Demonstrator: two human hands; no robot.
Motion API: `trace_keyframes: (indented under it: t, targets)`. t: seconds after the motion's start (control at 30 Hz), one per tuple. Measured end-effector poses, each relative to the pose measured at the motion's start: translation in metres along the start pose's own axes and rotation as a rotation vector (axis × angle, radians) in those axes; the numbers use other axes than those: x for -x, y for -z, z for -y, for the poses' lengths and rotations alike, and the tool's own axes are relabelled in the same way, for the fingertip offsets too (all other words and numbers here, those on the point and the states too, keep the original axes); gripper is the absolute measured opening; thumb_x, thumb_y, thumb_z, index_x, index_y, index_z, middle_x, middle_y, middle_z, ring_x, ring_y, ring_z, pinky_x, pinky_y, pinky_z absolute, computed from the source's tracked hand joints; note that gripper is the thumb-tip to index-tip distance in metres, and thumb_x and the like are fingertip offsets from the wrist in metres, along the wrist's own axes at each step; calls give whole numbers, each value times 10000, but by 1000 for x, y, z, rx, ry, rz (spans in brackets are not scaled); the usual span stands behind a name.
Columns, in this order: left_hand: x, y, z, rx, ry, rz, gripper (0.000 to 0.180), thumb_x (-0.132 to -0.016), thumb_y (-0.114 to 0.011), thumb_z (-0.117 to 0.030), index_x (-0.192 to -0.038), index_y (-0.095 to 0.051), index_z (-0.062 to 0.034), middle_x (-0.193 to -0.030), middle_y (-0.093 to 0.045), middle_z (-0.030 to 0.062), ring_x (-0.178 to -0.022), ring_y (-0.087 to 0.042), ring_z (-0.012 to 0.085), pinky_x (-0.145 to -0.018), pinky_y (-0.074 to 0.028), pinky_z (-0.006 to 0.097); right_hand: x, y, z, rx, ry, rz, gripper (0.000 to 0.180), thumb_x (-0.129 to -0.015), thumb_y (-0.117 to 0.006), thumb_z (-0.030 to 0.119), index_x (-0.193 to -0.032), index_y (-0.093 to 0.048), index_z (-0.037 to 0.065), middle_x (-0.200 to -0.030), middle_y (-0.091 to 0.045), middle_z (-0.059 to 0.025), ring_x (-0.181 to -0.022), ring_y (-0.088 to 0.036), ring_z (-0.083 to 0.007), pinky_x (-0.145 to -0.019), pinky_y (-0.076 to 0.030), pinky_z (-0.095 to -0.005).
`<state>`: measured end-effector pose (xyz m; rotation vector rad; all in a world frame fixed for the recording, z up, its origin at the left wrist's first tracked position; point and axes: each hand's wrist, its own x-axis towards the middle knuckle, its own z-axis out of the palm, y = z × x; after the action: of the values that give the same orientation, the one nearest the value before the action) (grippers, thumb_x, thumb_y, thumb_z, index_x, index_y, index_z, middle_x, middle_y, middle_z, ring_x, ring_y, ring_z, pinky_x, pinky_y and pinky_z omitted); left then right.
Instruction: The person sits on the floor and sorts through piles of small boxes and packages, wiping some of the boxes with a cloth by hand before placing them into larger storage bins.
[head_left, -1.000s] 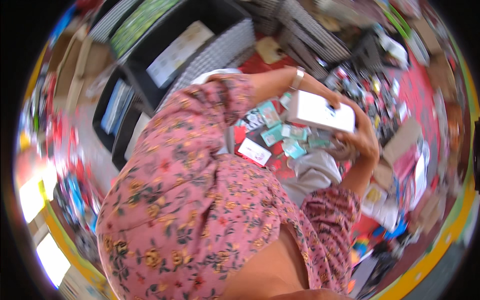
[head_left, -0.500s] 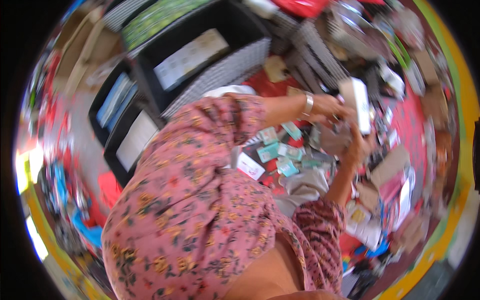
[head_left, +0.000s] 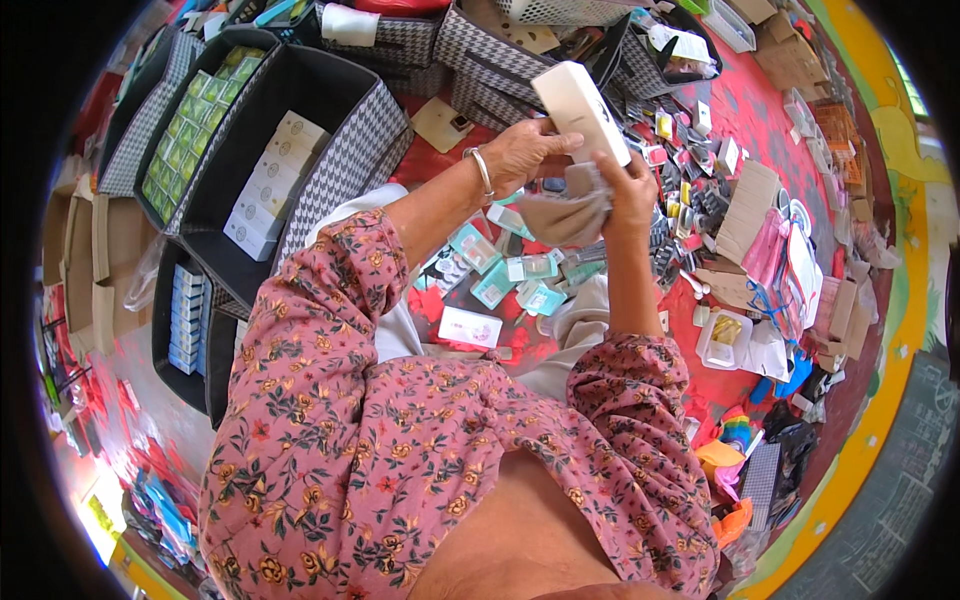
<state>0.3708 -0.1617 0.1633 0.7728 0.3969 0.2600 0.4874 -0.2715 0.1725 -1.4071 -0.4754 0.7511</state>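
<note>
1. Head view: white rectangular box (head_left: 582, 110) held up above a cluttered red floor, tilted, between both hands.
2. Left hand (head_left: 525, 152) grips the box's lower left side, thumb pressed on its face, fingers curled behind; metal bangle (head_left: 481, 171) on the wrist.
3. Right hand (head_left: 628, 192) touches the box's lower right edge, fingers closed, pinching a grey-brown cloth (head_left: 566, 215) that hangs just beneath the box.
4. Small teal packets (head_left: 512, 278) and a pink-white carton (head_left: 470, 327) lie on the floor below the hands.
5. Black houndstooth-sided bins (head_left: 385, 130) on the left hold rows of white boxes (head_left: 272, 182) and green boxes (head_left: 195, 125).
6. Loose packages and cardboard (head_left: 745, 205) scattered to the right.
</note>
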Motion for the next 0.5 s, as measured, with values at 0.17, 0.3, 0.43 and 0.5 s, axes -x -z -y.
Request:
trace_keyframes:
  t: [0.17, 0.3, 0.43, 0.5]
  targets:
    - [-1, 4, -5, 167, -92, 56, 524, -793, -600, -375, -1166, -430, -49, -1102, -533, 77, -1026, -521, 185, -910, -410, 352, 18, -21, 10, 1073, 948, -139, 567, -559, -743, 150, -1056, -502, 21, -1008, -542, -148, -841, -583, -301, -647, -499, -339]
    - [-2, 1, -6, 321, -136, 161, 581, -773, -599, -425, -1212, -389, -109, -1133, -521, 69, -1082, -488, 193, -947, -375, 372, 17, -17, 6, 1166, 1058, -139, 575, -555, -741, 146, -1075, -517, 49, -1038, -541, -120, -841, -596, -264, -599, -502, -324]
    - [-4, 4, -2, 412, -156, 41, 479, -805, -599, -348, -1164, -419, -86, -1104, -541, 70, -1052, -510, 195, -947, -381, 378, 17, -19, 5, 1241, 1178, -69, 522, -559, -685, 84, -1064, -556, 89, -1060, -542, -120, -736, -618, -226, -556, -491, -295]
    - [-7, 8, 0, 420, -125, -27, 406, -815, -578, -270, -1138, -434, -70, -1089, -548, 84, -1037, -521, 202, -937, -393, 383, 24, -20, 9, 1182, 1073, 74, 532, -562, -696, 95, -1073, -552, 86, -1071, -538, -122, -742, -617, -233, -564, -492, -298]
